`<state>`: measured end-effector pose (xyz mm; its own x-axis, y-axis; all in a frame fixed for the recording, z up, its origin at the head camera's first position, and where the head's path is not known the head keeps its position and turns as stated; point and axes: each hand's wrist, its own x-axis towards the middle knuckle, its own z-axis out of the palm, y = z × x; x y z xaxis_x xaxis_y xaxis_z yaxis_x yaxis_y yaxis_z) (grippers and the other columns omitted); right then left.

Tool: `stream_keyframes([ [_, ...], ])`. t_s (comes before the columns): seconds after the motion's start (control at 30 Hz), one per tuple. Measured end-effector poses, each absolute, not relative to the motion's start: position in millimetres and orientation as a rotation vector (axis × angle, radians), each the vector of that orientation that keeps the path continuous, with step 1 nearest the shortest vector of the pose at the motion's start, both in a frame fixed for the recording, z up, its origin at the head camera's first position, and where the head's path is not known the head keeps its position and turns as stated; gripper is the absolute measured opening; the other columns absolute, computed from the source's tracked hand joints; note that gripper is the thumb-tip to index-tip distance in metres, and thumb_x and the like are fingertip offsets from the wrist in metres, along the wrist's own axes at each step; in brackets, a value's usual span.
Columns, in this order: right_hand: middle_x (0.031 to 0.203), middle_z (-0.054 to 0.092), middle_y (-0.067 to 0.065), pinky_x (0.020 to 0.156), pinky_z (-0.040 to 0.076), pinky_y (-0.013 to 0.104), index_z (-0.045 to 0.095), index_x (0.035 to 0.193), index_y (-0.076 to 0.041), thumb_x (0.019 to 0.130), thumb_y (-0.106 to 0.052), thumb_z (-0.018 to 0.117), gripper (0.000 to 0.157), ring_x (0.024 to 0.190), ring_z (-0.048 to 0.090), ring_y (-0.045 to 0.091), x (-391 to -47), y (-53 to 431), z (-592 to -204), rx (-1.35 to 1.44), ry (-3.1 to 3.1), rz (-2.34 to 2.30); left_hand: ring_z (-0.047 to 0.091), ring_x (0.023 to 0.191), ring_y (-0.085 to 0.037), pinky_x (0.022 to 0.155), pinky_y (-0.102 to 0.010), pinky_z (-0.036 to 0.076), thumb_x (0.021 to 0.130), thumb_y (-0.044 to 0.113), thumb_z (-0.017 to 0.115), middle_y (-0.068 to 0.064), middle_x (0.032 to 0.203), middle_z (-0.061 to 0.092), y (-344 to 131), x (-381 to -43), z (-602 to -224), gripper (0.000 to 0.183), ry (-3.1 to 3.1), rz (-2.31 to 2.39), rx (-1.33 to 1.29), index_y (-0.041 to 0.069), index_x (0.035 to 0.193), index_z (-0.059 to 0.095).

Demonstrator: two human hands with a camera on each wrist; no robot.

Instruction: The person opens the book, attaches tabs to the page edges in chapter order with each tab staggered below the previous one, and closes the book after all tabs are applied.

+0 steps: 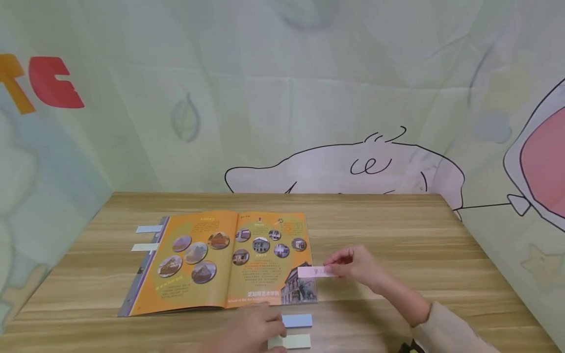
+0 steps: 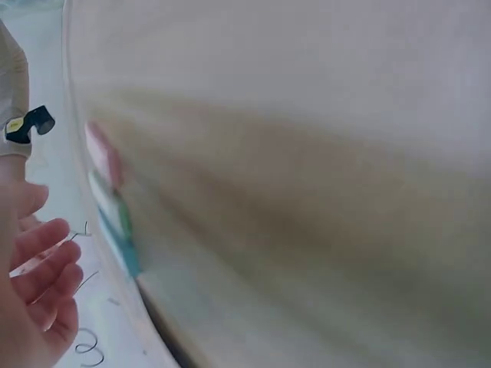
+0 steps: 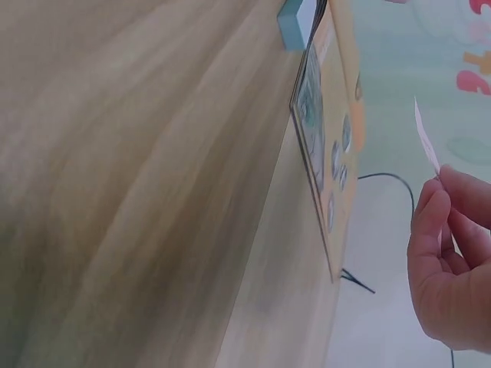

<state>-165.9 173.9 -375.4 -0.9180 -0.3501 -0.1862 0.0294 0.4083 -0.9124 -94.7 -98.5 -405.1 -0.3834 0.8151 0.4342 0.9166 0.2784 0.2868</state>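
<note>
My right hand (image 1: 353, 269) pinches a pink sticky note (image 1: 311, 271) with handwriting on it, holding it over the lower right corner of an open magazine (image 1: 234, 264). In the right wrist view the slip (image 3: 424, 138) appears edge-on between thumb and fingers. My left hand (image 1: 253, 326) is by the magazine's bottom edge with loosely bent fingers, next to a blue sticky-note pad (image 1: 297, 320) and a pale green pad (image 1: 296, 341). A pink pad (image 2: 103, 153) lines up with them in the left wrist view.
Two sticky notes, one blue (image 1: 149, 229) and one pale green (image 1: 144, 247), stick out past the magazine's left edge. Everything lies on a wooden table (image 1: 388, 225), with a printed cloth backdrop (image 1: 198, 73) behind it. A dark camera (image 2: 34, 124) sits on the right sleeve.
</note>
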Motion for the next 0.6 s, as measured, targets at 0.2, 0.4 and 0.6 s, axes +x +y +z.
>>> stream_keyframes([
  [0.2,0.081,0.066,0.005,0.065,0.054,0.035,0.070,0.093,0.004,0.083,-0.004,0.068,0.013,0.069,0.058,0.015,-182,176,-383,-0.210,2.381,-1.471,0.057,0.105,-0.016,0.086,-0.033,0.049,0.088,0.034,0.063,-0.003,0.113,0.062,-92,-112,-384,0.034,-2.655,-0.546,-1.399,0.010,0.111,0.065],
  [0.4,0.082,0.066,0.005,0.066,0.054,0.032,0.070,0.093,0.003,0.083,-0.004,0.068,0.012,0.070,0.058,0.015,-194,177,-393,-0.146,2.408,-1.435,0.042,0.127,-0.030,0.098,-0.048,0.040,0.091,0.039,0.056,-0.012,0.140,0.044,-82,-131,-375,0.057,-2.901,-0.472,-1.280,0.004,0.136,0.047],
  [0.6,0.079,0.065,0.004,0.062,0.052,0.028,0.070,0.092,0.004,0.083,-0.003,0.067,0.011,0.067,0.057,0.013,-204,176,-403,-0.115,2.404,-1.433,0.030,0.135,-0.027,0.101,-0.054,0.033,0.094,0.046,0.048,-0.008,0.149,0.031,-72,-141,-378,0.065,-3.020,-0.335,-1.264,0.008,0.144,0.034],
])
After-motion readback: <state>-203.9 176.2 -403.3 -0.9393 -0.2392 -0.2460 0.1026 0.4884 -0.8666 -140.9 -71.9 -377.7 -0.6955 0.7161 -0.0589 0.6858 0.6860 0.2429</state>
